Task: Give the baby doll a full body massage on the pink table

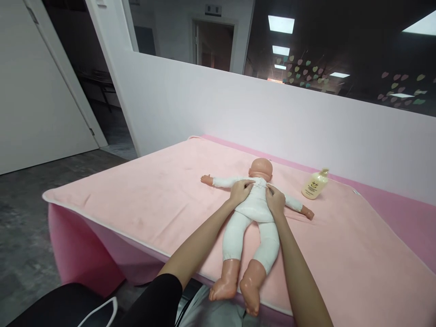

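Observation:
A baby doll (255, 211) with a white cloth body and bare plastic head, hands and feet lies face down, its arms spread out to both sides. Against the left side of its upper back is my left hand (241, 191), fingers curled and the tips close to the middle of the back. My right hand (275, 198) mirrors it on the right side, also curled, with thumb and fingers at the cloth. Both hands touch the doll; whether they pinch a fold of its cloth is too small to see clearly. The doll's feet reach the table's near edge.
A pink cloth (136, 209) with pale edging covers the table. Right of the doll stands a yellow pump bottle (315, 184). Behind the table runs a white low wall (272, 118) with dark glass above. A white door (37, 91) is at the left.

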Tool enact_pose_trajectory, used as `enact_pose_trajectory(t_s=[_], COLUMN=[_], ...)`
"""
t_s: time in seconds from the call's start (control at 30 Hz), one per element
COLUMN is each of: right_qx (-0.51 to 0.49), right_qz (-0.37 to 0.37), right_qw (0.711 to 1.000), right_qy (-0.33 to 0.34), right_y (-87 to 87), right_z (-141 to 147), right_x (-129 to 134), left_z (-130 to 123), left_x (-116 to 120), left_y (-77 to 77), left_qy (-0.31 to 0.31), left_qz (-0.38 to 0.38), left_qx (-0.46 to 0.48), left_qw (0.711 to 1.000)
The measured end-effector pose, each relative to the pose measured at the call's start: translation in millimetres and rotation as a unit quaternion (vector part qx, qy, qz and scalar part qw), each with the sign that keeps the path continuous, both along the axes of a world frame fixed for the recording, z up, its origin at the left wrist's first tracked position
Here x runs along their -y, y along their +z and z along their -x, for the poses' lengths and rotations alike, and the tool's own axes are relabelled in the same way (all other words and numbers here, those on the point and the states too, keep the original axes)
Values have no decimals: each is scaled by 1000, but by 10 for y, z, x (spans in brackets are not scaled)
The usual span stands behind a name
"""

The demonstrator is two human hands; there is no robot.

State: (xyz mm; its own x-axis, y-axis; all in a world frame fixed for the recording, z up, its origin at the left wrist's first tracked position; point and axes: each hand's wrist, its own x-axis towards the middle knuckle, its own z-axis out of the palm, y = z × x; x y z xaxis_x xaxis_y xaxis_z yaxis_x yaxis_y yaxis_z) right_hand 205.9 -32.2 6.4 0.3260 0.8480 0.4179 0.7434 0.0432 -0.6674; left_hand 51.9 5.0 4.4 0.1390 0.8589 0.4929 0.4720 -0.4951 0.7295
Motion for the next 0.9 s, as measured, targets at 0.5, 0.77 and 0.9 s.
enact_pose_trajectory(t_s=[0.5, 0.77, 0.9], right_qx=[-169, -171, -152], right_qz=[-69, -16, 0], right_qw=[976, 981, 984], right_qy=[-115, -88, -89], right_y=[-245, -221, -202], right_z=[-207, -230, -238], right_x=[297, 309, 321], left_z=[106, 103, 100], left_x=[-98, -73, -76], left_y=[-119, -77, -80], left_qy=[116, 114, 115], left_qz=[-5, 15, 20], left_qx=[79, 75, 76], left_qw=[990, 991, 990])
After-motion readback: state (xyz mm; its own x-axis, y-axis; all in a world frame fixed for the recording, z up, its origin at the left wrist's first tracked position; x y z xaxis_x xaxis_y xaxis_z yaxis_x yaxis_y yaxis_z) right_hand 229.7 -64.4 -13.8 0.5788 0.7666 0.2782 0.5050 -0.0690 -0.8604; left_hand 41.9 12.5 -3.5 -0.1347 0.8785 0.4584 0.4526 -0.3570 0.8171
